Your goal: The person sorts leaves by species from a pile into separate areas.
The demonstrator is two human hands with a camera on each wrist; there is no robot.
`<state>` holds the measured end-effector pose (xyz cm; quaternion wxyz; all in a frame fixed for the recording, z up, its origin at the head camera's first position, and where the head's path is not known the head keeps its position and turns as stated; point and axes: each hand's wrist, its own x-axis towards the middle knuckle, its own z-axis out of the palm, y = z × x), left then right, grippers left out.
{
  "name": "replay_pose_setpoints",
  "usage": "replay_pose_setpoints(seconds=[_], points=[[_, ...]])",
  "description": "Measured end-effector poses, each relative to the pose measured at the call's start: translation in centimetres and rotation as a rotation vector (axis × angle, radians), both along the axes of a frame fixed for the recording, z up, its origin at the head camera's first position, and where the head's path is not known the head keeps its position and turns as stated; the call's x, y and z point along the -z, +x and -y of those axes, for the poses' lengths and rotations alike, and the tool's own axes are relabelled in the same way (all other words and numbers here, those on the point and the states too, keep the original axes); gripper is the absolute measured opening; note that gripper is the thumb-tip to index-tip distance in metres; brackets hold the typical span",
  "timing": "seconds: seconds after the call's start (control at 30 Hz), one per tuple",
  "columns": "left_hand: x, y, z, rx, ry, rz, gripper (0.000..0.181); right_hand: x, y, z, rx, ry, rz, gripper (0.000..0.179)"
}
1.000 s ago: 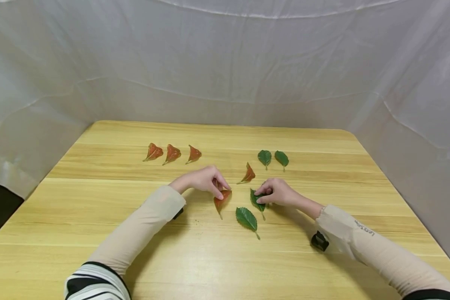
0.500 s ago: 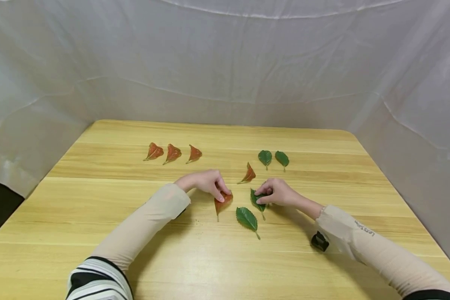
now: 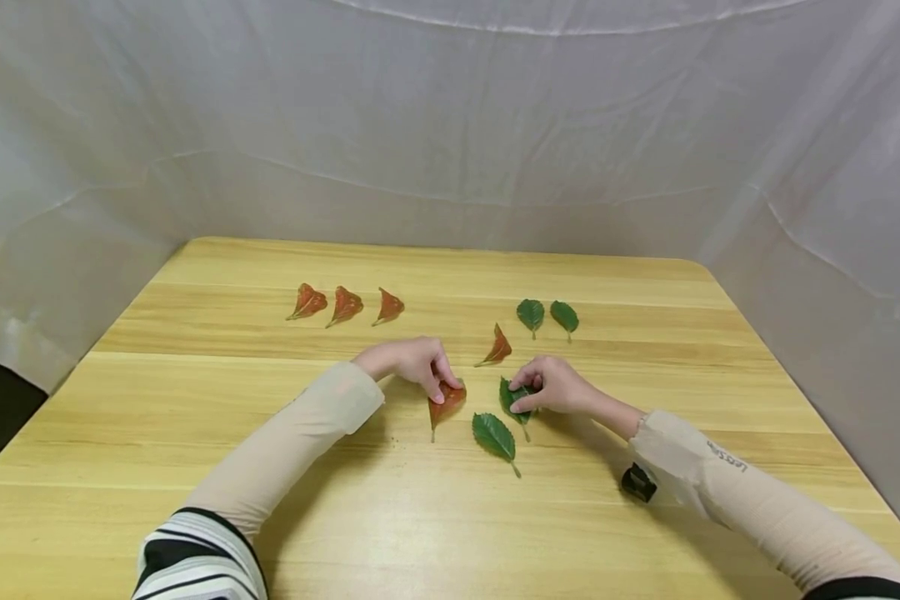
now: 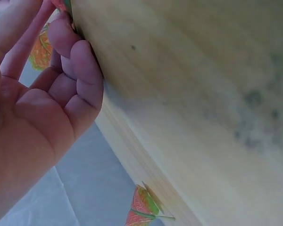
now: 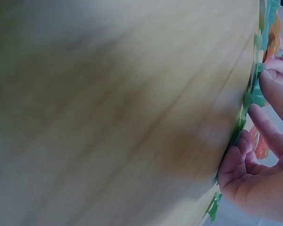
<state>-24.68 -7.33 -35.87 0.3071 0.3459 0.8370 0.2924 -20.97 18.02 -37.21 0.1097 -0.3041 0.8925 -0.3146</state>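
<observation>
In the head view my left hand (image 3: pixel 422 367) pinches a red leaf (image 3: pixel 446 405) between thumb and forefinger, the stem pointing down toward me. The left wrist view shows the remaining fingers curled, with only a scrap of that leaf (image 4: pixel 63 4) at the top edge. My right hand (image 3: pixel 555 386) has thumb and forefinger on a green leaf (image 3: pixel 513 398) lying on the table, partly covering it. A second green leaf (image 3: pixel 493 437) lies flat between the hands, nearer to me. Just beyond them rests a folded-looking red leaf (image 3: pixel 499 346).
Three red leaves (image 3: pixel 345 307) form a row at the back left of the wooden table (image 3: pixel 420 533). Two green leaves (image 3: pixel 530 316) lie side by side at the back right. A pale curtain (image 3: pixel 450 125) hangs behind the table and along its sides.
The left hand has shifted slightly right and toward me, turning the red leaf so its stem points straighter down. The right hand and the other leaves stay nearly in place.
</observation>
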Motion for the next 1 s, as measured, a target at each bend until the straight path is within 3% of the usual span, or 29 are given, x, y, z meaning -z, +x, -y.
replay_pose_setpoints(seconds=[0.6,1.0], points=[[-0.35,0.21,-0.11,0.01,-0.004,-0.014,0.032,0.04,0.62,0.33,0.004,0.001,-0.009,0.024],[-0.33,0.18,-0.05,0.018,0.002,-0.01,0.031,-0.76,0.51,-0.17,0.09,-0.073,0.061,0.019]])
